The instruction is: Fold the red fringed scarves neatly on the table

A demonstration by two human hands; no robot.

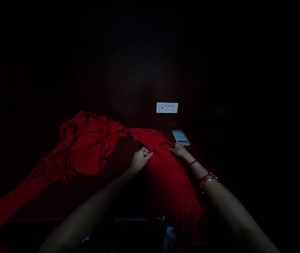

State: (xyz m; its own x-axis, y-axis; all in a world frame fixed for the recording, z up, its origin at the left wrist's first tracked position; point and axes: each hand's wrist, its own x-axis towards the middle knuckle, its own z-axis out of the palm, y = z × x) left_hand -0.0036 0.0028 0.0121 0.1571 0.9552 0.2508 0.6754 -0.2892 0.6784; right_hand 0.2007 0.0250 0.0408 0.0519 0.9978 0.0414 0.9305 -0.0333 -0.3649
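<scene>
- At the far left, a long strip of red fabric (15, 198) runs from the lower corner of the view up toward a fringe.
- Next to it, a loose, crumpled heap of red cloth (89, 140) lies on the dark worktop (57, 202), to the left of both hands and well apart from them; its fringe hangs toward the near left.
- The heap's right tip comes up to the far end of the red scarf (165, 168); whether the two are one piece cannot be told.
- The left hand (140, 158) is at the scarf's left edge, fingers curled in and thumb stretched onto the cloth; whether it pinches the fabric cannot be told.
- The red scarf lies between the hands, bending from its far left end toward the person, with a fold across it near the hands. Its fringed end spreads at the near side, around the worktop's front edge.
- The right hand (178, 150) has its fingertips closed on the scarf's right edge, across from the left hand. A dark band (193, 162) and, farther up the arm, red and silvery bracelets (208, 178) circle the wrist and forearm.
- Just beyond the right hand lies a lit phone (181, 138); a white socket panel (167, 107) sits behind, above the scarf's far end.
</scene>
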